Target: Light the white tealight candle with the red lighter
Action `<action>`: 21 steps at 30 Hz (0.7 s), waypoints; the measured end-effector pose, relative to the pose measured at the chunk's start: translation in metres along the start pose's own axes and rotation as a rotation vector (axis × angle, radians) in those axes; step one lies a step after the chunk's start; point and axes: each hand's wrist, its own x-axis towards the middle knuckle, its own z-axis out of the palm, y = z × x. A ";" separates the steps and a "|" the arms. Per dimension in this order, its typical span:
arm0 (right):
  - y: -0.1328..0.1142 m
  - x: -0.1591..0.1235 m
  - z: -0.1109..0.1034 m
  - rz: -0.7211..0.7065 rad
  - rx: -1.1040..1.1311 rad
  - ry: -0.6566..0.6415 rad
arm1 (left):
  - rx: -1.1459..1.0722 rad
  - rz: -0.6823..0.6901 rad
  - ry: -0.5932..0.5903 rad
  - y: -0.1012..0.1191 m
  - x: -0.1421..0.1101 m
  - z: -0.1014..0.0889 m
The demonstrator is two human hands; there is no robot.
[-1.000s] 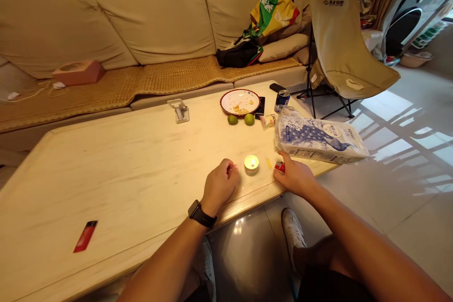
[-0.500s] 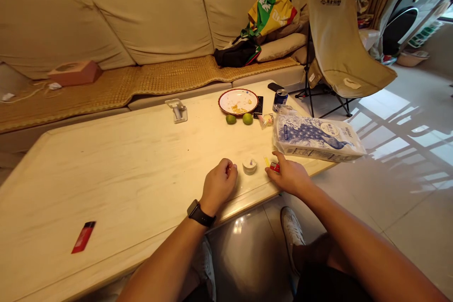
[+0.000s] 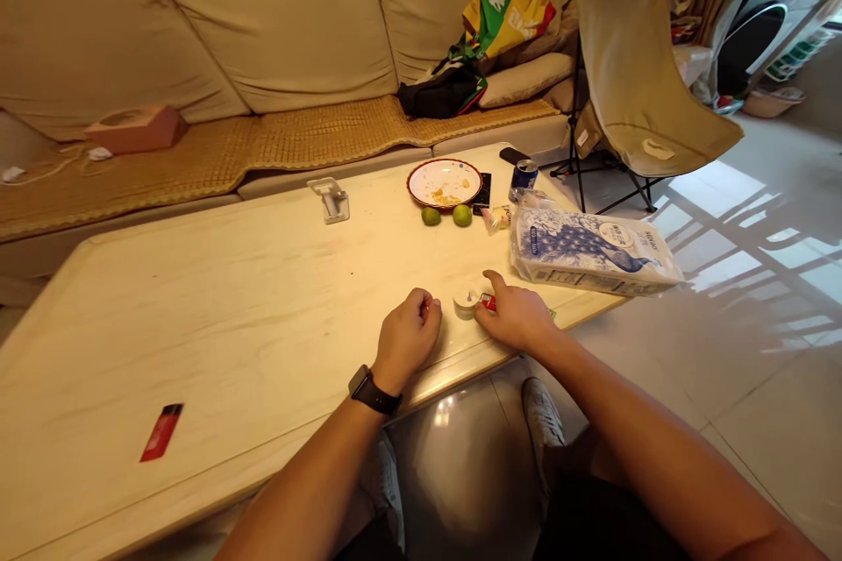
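Pale cream tabletop with faint streaks [image 3: 263,324] takes up the lower half of the room. Nearest, on its left side, a flat red lighter with a black end [image 3: 161,433] lies well apart from both hands. Further in, the left hand [image 3: 409,333] rests with its fingers curled into a loose fist; whether anything is inside cannot be told.

Opposite, the right hand [image 3: 517,316] has its index finger stretched forward, while the thumb and the other fingers close around a small red object with a silvery tip [image 3: 488,301], likely a lighter. Between the hands stands a short, round white tealight candle [image 3: 464,308], upright and showing no flame. It sits just beyond the right thumb, right by the red object's tip; whether they touch is unclear. The left knuckles are near its other side.

With fingers so close, a nudge could tip the candle, spilling wax if any is molten. A flame struck here could scorch the fingertips, and a careless swing of it might catch the clear-wrapped blue-and-white tissue pack [image 3: 588,250] behind the right hand. Farther back, two round green limes [image 3: 462,216] lie before a white, red-rimmed plate [image 3: 427,176].
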 end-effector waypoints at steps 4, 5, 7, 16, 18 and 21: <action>-0.006 0.001 -0.002 -0.008 -0.004 -0.015 | -0.010 -0.001 0.001 0.000 0.000 -0.001; -0.007 0.002 -0.002 -0.004 -0.005 -0.019 | -0.014 0.000 0.003 0.000 0.000 0.000; -0.007 0.003 -0.001 0.000 0.000 -0.021 | -0.022 0.001 0.009 -0.001 0.000 0.000; -0.005 0.007 0.005 0.003 0.011 0.007 | -0.041 -0.017 0.009 0.000 0.000 0.000; -0.003 0.006 0.006 0.006 0.025 0.014 | -0.042 -0.015 0.009 -0.001 0.000 0.000; 0.002 0.006 0.005 0.010 0.062 0.062 | -0.040 -0.008 0.007 -0.002 0.000 0.001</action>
